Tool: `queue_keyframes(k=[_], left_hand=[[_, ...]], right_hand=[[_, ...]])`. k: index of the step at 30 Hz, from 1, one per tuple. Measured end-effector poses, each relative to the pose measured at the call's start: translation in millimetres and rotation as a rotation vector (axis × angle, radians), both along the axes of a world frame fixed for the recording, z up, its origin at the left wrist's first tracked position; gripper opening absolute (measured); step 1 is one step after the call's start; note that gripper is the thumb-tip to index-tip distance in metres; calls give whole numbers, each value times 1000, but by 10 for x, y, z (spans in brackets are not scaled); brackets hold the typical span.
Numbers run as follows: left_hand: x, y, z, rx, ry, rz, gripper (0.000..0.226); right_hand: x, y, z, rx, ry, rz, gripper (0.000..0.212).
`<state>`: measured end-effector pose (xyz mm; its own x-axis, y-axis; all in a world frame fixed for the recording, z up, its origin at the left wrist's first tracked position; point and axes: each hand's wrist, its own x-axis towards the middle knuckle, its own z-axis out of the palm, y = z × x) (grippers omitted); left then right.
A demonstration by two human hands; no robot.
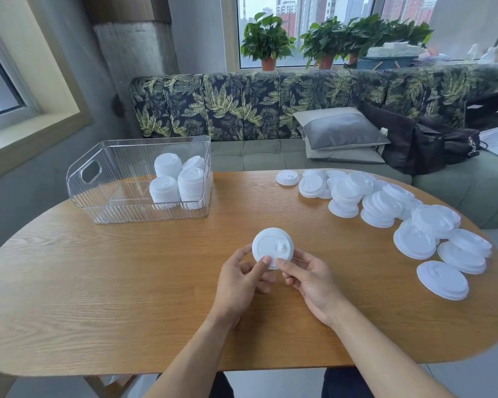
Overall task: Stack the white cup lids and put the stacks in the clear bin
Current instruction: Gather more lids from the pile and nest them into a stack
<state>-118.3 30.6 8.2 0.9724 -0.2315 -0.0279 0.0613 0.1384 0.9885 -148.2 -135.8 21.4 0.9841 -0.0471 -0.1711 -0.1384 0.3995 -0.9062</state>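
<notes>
Left hand [242,278]: we find its thumb and fingers curled on the near-left edge of the held lid [272,245], gripping it.
Right hand [308,280]: thumb and forefinger pinch the lid's near-right edge; the other fingers are folded beneath.
Location of held lid: above the table [127,282], centre near, tilted with its flat face towards us and well apart from both bin and pile.
Clear bin [121,208]: far left on the table, open at the top.
Stacks [179,182]: standing upright at the bin's right end, touching one another.
Loose lids [385,208]: heaped in an overlapping band along the right side of the table, from far to near.
Risk, misnesting: in our judgement a lid seated crooked or facing the wrong way would leave a leaning stack.
Risk, toppling: a new stack set hard against those in the bin could knock them over, since they stand unsupported on the left.
Risk, spillage: lids at the near-right end lie close to the table edge; a careless reach could sweep them off.
Count, hands: two.
Count, bins: one.
Count, stacks in bin: four.
Count, lids held: one seen; we cannot tell whether more sit behind it.
Count, loose lids: well over a dozen; overlap prevents an exact figure.
</notes>
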Motion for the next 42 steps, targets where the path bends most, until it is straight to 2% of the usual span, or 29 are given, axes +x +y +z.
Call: queue_keyframes(k=[11,15,19,23,29,34,42], left_hand=[[68,-25,14,21,13,64,32],[265,-62,-20,34,-3,146,28],[570,-108,-39,47,-13,191,28],[972,-122,-48,43,-19,217,27],[1648,-174,-64,65,-48,233,26],[2132,-222,-63,41,-61,236,24],[2585,-283,-67,-2,-86,234,20]], right_hand=[[60,-20,-47,1,17,-13,55],[253,-18,-66,-42,43,-152,38],[582,-88,-153,-348,18,-381,23],[979,-157,-230,-668,-85,-406,26],[1762,-195,-244,-1000,-216,-469,32],[2485,-271,-213,-1396,-174,-410,54],[3308,-336,-280,-1721,-83,-407,62]])
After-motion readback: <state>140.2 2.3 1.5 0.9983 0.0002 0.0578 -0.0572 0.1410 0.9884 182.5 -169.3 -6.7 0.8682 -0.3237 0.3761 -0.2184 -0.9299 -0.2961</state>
